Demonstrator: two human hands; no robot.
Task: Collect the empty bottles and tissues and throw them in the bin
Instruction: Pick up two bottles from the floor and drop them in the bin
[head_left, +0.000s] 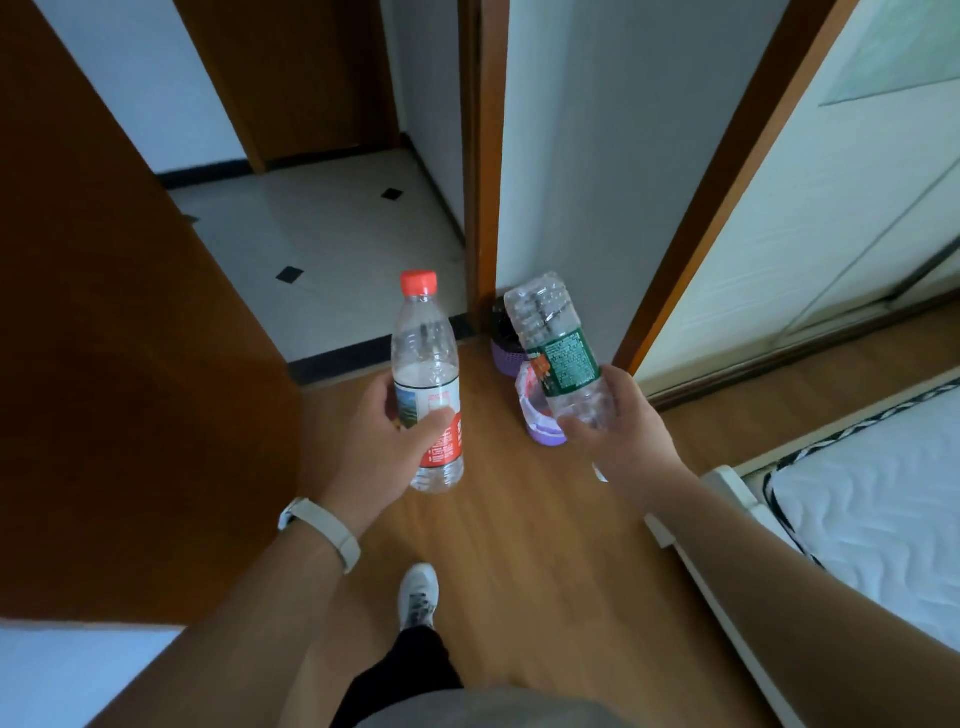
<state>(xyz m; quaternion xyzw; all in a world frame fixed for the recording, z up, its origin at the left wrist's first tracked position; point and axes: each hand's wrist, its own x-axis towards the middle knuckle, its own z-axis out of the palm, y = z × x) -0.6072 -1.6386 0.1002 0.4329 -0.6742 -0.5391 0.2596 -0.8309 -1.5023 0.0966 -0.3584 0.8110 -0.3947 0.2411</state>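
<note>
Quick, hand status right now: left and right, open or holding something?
Left hand: grips the red-capped bottle, upright.
Right hand: grips the green-label bottle, base tilted up.

Dim, grey indoor view; the brightest patch is the glossy tiled floor (322, 249) just beyond the brown door (130, 364), which is a dark, shadowed mass. Right of the door, the red-capped bottle (427, 364) and green-labelled bottle (558, 353) look fairly sharp with soft highlights, while the wooden floor (519, 545) smears with motion blur. Far right of the door, a straight wooden frame (727, 182) leans outward from wide-lens distortion.
</note>
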